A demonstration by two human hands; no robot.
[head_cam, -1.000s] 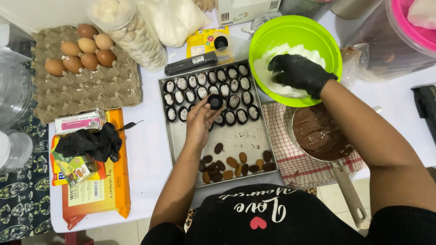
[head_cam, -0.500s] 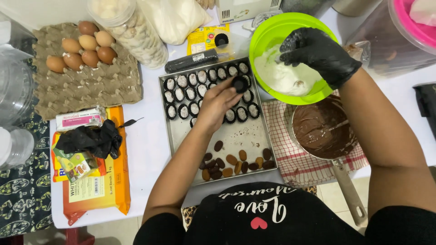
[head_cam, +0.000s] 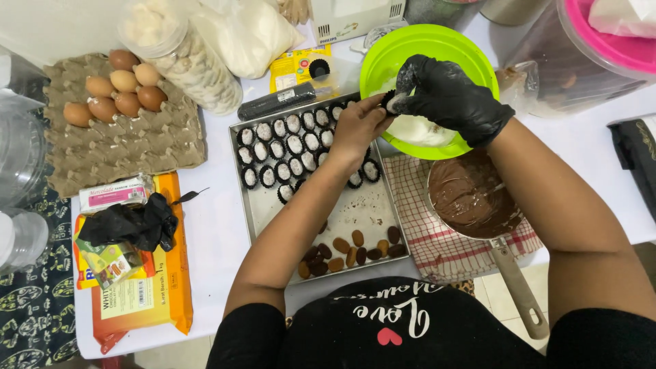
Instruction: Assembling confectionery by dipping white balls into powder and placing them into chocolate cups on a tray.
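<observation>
My bare left hand holds a small black paper cup at the near rim of the green bowl. My right hand, in a black glove, hovers over the white powder in that bowl. Its fingertips pinch at the same cup, and whatever lies between them is hidden. Below my left forearm lies a metal tray. Rows of black cups with white-coated sweets fill its far end, and brown oval pieces lie at its near end.
A pan of melted chocolate stands on a checked cloth right of the tray. To the left are an egg carton with several eggs and a black glove on orange packets. A jar and a pink-lidded tub stand at the back.
My left hand has left the tray's rows and carried a black cup up to the bowl's rim. My gloved right hand has come out of the powder to meet it.
</observation>
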